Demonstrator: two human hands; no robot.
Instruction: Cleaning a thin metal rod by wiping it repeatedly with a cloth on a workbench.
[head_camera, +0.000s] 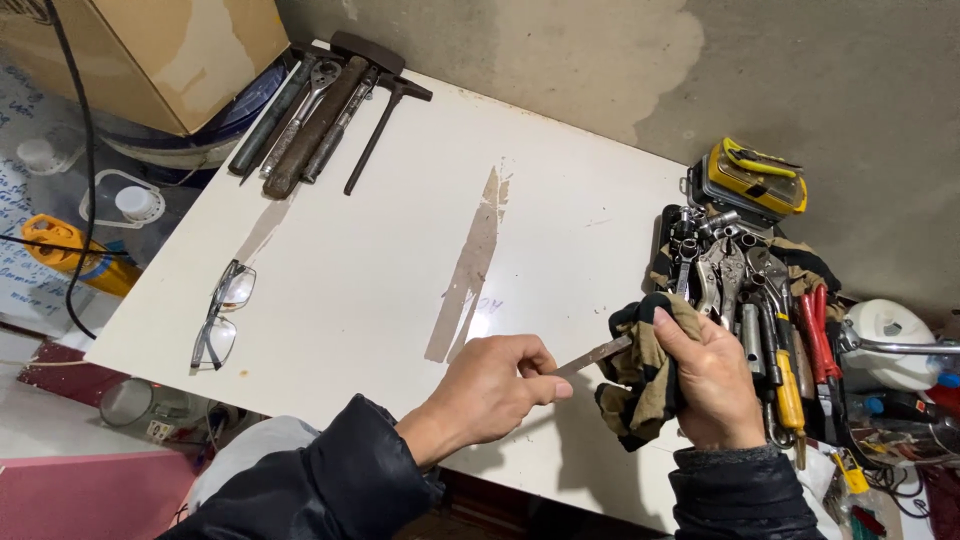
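My left hand (495, 385) pinches one end of a flat metal tool (590, 357) over the near edge of the white board (400, 230). My right hand (715, 380) wraps a tan and black rag (640, 375) around the tool's other end, which is hidden in the cloth. Both arms wear dark sleeves.
A heap of pliers, sockets and wrenches (750, 290) lies at the board's right side, with a yellow case (755, 178) behind it. Long ratchets and bars (315, 115) rest at the far left corner beside a cardboard box (160, 50). Eyeglasses (222, 315) lie near the left edge.
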